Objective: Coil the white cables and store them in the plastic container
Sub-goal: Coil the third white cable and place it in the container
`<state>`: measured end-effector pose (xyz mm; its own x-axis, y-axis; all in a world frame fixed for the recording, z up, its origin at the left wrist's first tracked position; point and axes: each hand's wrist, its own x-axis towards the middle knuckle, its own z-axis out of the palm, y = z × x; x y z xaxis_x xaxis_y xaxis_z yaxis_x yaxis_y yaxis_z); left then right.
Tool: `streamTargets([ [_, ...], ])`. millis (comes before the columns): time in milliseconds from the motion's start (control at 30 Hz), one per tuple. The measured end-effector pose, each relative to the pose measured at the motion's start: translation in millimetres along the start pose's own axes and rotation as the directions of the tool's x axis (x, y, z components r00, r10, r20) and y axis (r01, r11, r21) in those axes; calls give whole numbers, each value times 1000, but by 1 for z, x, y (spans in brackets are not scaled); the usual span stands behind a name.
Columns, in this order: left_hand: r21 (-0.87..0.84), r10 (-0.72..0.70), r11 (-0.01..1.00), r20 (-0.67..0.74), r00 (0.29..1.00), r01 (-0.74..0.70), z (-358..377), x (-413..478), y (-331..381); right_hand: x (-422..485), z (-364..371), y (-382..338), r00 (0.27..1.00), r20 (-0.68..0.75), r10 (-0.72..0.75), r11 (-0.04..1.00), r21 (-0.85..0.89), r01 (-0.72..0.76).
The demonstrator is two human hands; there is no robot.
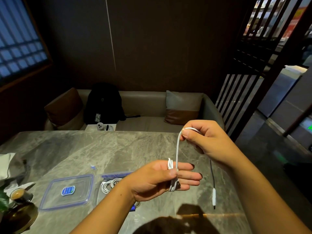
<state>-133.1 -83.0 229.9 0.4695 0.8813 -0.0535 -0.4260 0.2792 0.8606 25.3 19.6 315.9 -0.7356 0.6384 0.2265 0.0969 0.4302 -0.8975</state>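
A white cable (177, 149) is wound in a few loops around the fingers of my left hand (162, 179), the thumb pinning the loops. My right hand (205, 141) pinches the same cable higher up and to the right. The cable's free end with its plug (214, 197) dangles below my right hand over the table. The plastic container (104, 178) sits behind my left wrist with coiled white cables (109, 184) inside; my arm hides much of it. Its clear blue-rimmed lid (67, 191) lies flat to the left.
The grey marble table (101, 149) carries a small glass of coffee (17, 194) and a plant at the left edge. A sofa with a black backpack (103, 103) and cushions stands behind the table. A slatted screen stands at the right.
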Motion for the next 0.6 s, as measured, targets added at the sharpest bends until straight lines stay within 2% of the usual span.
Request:
streamTargets([
  [233, 133, 11, 991, -21, 1000, -8, 13, 8, 7, 9, -3, 2, 1000, 5, -11, 1000, -16, 11],
  [400, 242, 49, 970, -135, 990, -15, 19, 9, 9, 13, -6, 13, 999, -27, 31, 999, 44, -29],
  [600, 156, 107, 983, -55, 993, -97, 24, 8, 15, 20, -1, 32, 990, -68, 121, 982, 152, -110],
])
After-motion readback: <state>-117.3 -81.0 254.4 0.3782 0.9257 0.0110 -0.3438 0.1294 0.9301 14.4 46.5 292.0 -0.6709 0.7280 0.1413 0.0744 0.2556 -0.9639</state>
